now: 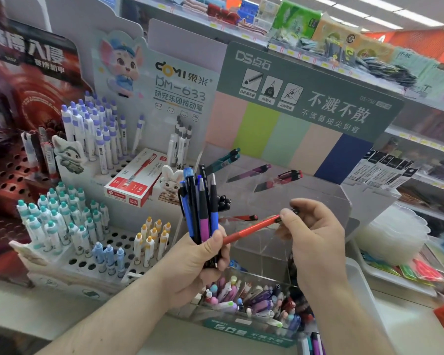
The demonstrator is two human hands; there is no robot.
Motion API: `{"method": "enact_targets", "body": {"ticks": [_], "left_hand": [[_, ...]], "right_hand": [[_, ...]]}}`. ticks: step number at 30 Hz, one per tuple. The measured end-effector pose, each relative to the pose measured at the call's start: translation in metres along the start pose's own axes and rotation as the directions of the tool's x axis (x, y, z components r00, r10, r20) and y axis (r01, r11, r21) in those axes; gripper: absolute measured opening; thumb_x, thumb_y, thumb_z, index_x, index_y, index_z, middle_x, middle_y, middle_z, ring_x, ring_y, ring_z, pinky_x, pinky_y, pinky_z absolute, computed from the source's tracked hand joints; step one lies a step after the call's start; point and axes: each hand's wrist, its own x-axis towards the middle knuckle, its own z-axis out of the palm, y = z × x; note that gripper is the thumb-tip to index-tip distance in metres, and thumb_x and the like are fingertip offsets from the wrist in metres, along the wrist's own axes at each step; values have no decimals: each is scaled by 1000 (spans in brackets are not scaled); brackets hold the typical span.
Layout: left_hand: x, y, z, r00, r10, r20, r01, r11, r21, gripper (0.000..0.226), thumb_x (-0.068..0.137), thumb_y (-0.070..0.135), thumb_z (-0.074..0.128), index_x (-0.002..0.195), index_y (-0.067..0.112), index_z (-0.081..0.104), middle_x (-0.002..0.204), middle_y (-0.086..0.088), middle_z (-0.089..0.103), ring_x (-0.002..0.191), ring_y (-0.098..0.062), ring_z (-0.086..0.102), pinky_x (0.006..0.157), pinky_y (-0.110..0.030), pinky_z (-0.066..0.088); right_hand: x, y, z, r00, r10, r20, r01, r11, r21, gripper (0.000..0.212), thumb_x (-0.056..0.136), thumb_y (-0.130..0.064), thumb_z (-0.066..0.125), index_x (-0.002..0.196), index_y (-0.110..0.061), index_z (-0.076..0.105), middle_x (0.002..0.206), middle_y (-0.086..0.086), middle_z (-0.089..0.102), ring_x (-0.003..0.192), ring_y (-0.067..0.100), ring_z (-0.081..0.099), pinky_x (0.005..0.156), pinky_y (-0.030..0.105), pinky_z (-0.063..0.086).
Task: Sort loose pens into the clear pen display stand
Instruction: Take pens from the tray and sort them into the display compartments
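Backboard point(305, 103) reads "DS"; neighbouring stand point(182, 80) "DOMI DM-633".

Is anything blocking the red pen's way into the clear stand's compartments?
Nothing visible. The right hand pinches the red pen just in front of the clear stand, whose compartments are open-topped.

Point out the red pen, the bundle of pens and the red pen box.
red pen point(251, 229), head view, middle of its barrel.
bundle of pens point(203, 203), head view, purple-and-black pen above the fist.
red pen box point(136, 179), head view, its top face.
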Motion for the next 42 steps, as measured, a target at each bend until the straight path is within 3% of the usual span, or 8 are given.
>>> {"method": "enact_targets", "body": {"ticks": [8, 14, 17, 22, 24, 28, 35, 42], "left_hand": [[3, -2, -6, 992, 44, 118, -15, 971, -238, 57, 46, 37, 97, 83, 12, 63, 71, -7, 55, 56, -14, 51, 38, -14, 35], [5, 2, -6, 993, 48, 108, -25, 979, -202, 52, 47, 37, 97, 80, 14, 65, 71, -7, 55, 58, -13, 52, 38, -14, 35], [5, 2, -8, 999, 17, 31, -13, 994, -112, 48, 47, 36, 98, 74, 15, 65, 71, -6, 55, 58, -13, 51, 37, -15, 34], [2, -3, -7, 996, -26, -86, 34, 995, 90, 17, 77, 24, 73, 74, 15, 59, 70, -6, 54, 59, -14, 50, 37, -15, 33], [2, -4, -7, 997, -17, -80, 30, 986, 166, 13, 79, 21, 68, 69, 18, 61, 69, -5, 54, 59, -14, 50, 38, -15, 34], [3, -6, -10, 997, -9, -79, 32, 957, 287, 18, 87, 16, 67, 72, 15, 57, 67, -5, 51, 59, -15, 49, 41, -16, 36], [3, -7, -14, 994, -2, -109, 48, 905, 424, 21, 89, 16, 69, 71, 18, 58, 67, -4, 51, 62, -17, 51, 51, -21, 38], [3, -8, -19, 992, 45, -121, 35, 810, 585, 27, 90, 22, 70, 67, 20, 56, 68, -3, 52, 64, -14, 53, 60, -22, 47]], "right_hand": [[1, 22, 1, 921, 382, 78, -390, 899, 198, 10, 96, 1, 57, 100, -4, 65, 78, 15, 62, 61, 22, 56, 59, 30, 56], [4, 22, 2, 922, 383, 51, -384, 893, 236, 11, 97, 0, 56, 101, -6, 64, 77, 11, 64, 59, 18, 60, 56, 27, 56], [20, 12, -3, 949, 283, -140, -231, 923, 307, 15, 95, 2, 57, 97, -11, 62, 85, 14, 66, 60, 18, 65, 59, 27, 57], [34, 12, 0, 953, -179, -245, 125, 967, -220, 21, 92, -7, 67, 91, -28, 63, 84, -4, 71, 74, 10, 71, 70, 26, 58], [32, 20, 7, 936, -329, -128, 246, 867, -434, 18, 91, -9, 68, 91, -27, 64, 79, -15, 66, 74, 3, 66, 71, 14, 52], [33, 45, 25, 848, -527, 61, 419, 595, -685, 11, 89, -10, 68, 96, -18, 69, 72, -9, 65, 65, 14, 59, 81, 27, 29], [28, 64, 45, 863, -457, 214, 428, 439, -790, 22, 88, -17, 57, 103, -17, 73, 81, 0, 70, 79, 21, 64, 88, 36, 24], [25, 29, 32, 925, -231, 301, 377, 482, -791, 45, 93, -40, 44, 126, -20, 67, 112, -6, 69, 121, 17, 52, 104, 38, 19]]}}
